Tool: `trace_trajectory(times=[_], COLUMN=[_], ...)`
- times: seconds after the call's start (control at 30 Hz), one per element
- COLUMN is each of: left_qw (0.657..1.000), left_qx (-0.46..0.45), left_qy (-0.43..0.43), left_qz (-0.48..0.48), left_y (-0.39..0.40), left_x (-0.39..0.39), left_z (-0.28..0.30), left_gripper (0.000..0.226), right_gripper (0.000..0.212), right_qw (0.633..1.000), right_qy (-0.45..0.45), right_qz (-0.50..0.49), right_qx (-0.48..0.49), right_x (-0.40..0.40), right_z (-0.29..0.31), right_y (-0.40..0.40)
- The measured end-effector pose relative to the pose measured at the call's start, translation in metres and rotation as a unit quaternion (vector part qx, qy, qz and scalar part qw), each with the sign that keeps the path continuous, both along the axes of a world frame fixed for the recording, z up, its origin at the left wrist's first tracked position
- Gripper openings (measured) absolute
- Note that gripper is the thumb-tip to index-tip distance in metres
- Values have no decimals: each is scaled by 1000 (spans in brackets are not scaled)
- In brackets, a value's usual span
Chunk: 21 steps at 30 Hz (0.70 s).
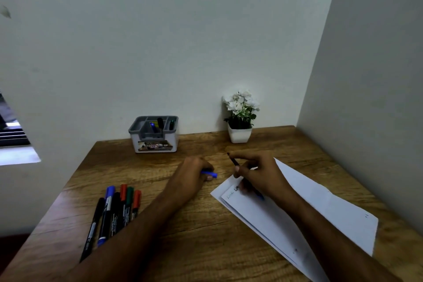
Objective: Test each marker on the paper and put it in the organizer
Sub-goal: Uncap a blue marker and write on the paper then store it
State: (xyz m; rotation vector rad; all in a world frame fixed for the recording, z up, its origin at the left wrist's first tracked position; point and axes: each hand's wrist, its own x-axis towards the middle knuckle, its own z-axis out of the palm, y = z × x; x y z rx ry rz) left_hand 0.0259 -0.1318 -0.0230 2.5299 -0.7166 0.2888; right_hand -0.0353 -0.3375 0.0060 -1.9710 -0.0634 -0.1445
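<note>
My right hand (258,174) grips a dark marker (234,162) tilted over the white paper (320,208), which lies at the right of the wooden table and bears green and dark scribbles near its top left corner. Something blue pokes out below that hand; what it is I cannot tell. My left hand (194,173) rests on the table, closed on a blue marker cap (211,174). A grey and white organizer (153,134) stands at the back against the wall with three markers upright in it. Several capped markers (114,210) lie in a row at the front left.
A small white pot with white flowers (240,117) stands at the back right, near the corner of the two walls. The wooden table (183,224) ends at the left beside the loose markers. A window opening shows at far left.
</note>
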Motion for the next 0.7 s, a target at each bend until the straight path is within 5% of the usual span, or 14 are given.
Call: trace_trajectory(times=[0.3,0.7], left_qw=[997,994], left_qx=[-58,-50], left_qy=[-49,12], left_qz=[-19,-93], left_y=[-16,-49], left_x=[-6,-16], left_z=[8,-2], left_gripper=[18,41], right_gripper=[29,11], right_qw=[966,976], right_qy=[-29,-67], right_qz=[-4,-68], right_qx=[258,195], right_x=[-3,-19], right_z=[2,-12], right_y=[-26,-43])
